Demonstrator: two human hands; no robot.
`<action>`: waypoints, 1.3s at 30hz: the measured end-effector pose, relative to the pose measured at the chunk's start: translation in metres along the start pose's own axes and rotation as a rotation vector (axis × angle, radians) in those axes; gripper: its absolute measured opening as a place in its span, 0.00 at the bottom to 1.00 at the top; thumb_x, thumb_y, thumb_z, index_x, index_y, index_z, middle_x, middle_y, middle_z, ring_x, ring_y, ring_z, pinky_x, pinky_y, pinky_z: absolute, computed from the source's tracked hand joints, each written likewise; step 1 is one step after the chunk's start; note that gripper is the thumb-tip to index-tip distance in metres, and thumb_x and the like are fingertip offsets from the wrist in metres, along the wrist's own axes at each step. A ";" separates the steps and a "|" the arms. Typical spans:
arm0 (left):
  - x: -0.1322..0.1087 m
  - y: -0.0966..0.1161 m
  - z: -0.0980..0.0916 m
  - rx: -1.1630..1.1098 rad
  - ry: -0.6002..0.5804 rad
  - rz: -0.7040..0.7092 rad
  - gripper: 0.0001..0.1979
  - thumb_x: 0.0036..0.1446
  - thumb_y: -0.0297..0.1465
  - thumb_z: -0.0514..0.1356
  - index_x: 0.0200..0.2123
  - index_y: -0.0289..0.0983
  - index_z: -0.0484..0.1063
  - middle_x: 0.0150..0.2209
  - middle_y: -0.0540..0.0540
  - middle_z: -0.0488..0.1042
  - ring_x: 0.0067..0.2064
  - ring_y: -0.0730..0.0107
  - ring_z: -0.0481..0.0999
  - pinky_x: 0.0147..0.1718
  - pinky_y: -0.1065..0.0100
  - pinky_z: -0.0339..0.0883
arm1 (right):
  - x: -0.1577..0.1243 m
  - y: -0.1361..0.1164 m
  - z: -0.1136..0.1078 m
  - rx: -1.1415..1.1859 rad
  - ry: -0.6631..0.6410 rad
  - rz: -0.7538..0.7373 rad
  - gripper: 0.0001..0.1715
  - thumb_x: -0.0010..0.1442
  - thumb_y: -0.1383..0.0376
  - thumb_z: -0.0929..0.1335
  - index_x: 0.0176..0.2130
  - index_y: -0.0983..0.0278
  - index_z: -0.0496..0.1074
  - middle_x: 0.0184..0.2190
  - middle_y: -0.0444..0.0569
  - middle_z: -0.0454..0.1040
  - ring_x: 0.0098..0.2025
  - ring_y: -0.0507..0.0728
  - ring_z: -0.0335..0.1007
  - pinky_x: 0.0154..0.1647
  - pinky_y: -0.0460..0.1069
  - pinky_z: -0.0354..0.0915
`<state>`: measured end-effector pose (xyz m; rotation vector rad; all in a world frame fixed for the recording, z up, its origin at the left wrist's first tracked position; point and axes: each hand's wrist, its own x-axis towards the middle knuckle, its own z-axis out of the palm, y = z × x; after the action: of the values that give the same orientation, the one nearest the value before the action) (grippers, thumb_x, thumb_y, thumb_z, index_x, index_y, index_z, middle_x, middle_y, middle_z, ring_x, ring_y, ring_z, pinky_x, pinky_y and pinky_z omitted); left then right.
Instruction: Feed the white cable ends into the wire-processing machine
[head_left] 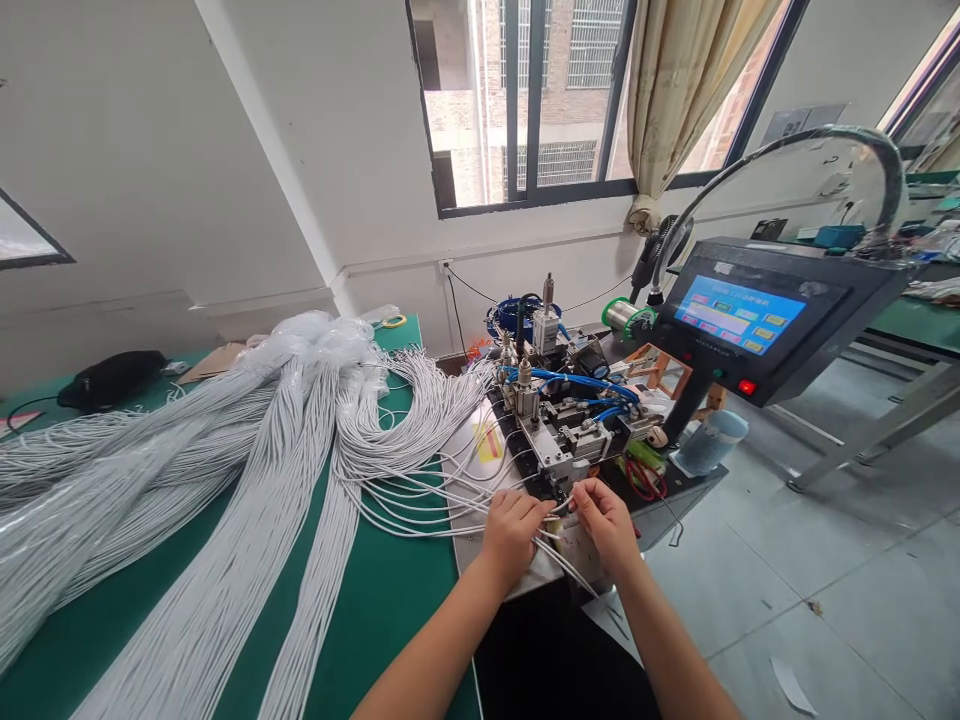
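Note:
My left hand (511, 532) is closed around a white cable (562, 505) at the front of a small bench machine (555, 440). Just to its right, my right hand (606, 522) pinches the same cable near its end, thumb against fingers. The tip itself is too small to make out. Several loose white cables (574, 570) run out below my hands toward the table's front edge. More cables (420, 485) curve in from the left and pass beside or under my left hand.
Large bundles of white cable (247, 500), partly wrapped in clear plastic, cover the green table (375, 620). Right of the machine stand a touch-screen control box (750, 315), a green-rimmed wire spool (626, 317) and a clear water container (712, 443). A black bag (112, 380) lies far left.

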<state>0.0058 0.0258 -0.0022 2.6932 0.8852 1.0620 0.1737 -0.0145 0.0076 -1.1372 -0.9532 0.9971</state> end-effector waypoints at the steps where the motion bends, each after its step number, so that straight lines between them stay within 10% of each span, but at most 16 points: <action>1: 0.000 0.001 -0.001 0.008 0.042 0.005 0.15 0.60 0.26 0.53 0.48 0.41 0.71 0.36 0.47 0.76 0.39 0.63 0.70 0.41 0.61 0.59 | 0.000 0.000 -0.001 0.030 0.006 0.011 0.18 0.57 0.51 0.69 0.29 0.63 0.67 0.22 0.42 0.65 0.19 0.47 0.50 0.18 0.44 0.46; 25: 0.001 0.006 -0.003 0.035 0.006 -0.024 0.15 0.56 0.26 0.51 0.45 0.38 0.71 0.33 0.46 0.76 0.36 0.64 0.72 0.41 0.61 0.56 | 0.005 -0.015 -0.007 -0.122 -0.064 0.016 0.19 0.56 0.50 0.69 0.29 0.64 0.70 0.20 0.42 0.66 0.17 0.47 0.47 0.17 0.45 0.44; 32: 0.001 0.007 -0.004 0.022 0.079 0.008 0.11 0.61 0.28 0.52 0.41 0.42 0.73 0.33 0.49 0.76 0.36 0.67 0.72 0.41 0.62 0.54 | 0.008 -0.024 -0.023 -0.153 -0.400 0.086 0.21 0.59 0.49 0.66 0.28 0.64 0.68 0.20 0.41 0.64 0.18 0.47 0.50 0.19 0.44 0.49; 39: -0.004 0.001 0.005 0.094 0.073 -0.031 0.12 0.56 0.24 0.54 0.40 0.42 0.74 0.31 0.48 0.75 0.36 0.65 0.71 0.44 0.59 0.54 | 0.008 -0.029 -0.034 -0.489 -0.228 -0.017 0.22 0.60 0.49 0.63 0.32 0.64 0.73 0.26 0.46 0.73 0.21 0.51 0.60 0.22 0.46 0.55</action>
<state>0.0075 0.0233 -0.0084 2.7216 1.0106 1.1472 0.2119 -0.0189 0.0313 -1.4321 -1.4411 0.9160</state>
